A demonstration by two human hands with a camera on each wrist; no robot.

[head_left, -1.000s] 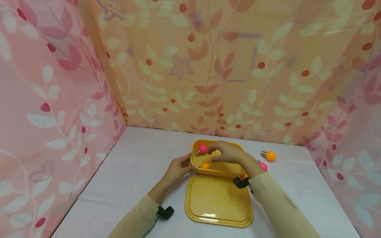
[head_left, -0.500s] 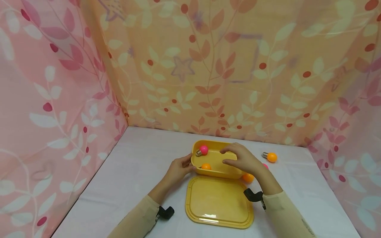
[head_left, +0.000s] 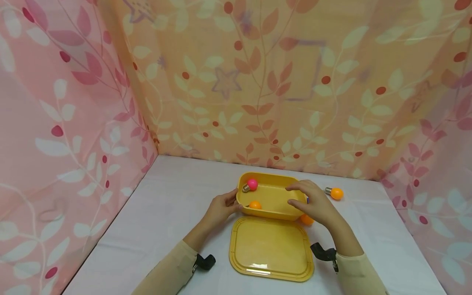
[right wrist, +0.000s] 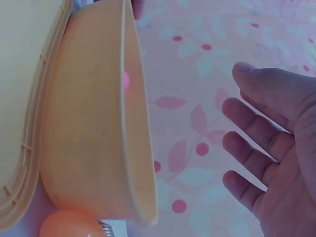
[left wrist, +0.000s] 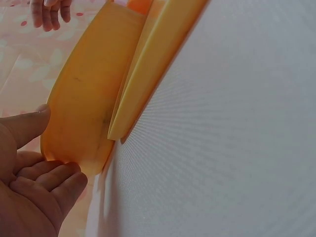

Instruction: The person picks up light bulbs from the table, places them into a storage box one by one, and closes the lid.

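Where floral curtains (head_left: pixel 258 86) enclose white cloth (head_left: pixel 166 196), we see the left hand (head_left: pixel 221 208) pinching a yellow box (head_left: pixel 273 198) beneath the spread right hand (head_left: pixel 315 201).

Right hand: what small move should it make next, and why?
Probably lower the right hand to the orange bulb outside the near right corner of the box and pinch it. The hand is empty and close by, a pink bulb and another orange one already lie inside, and the left hand holds the box.
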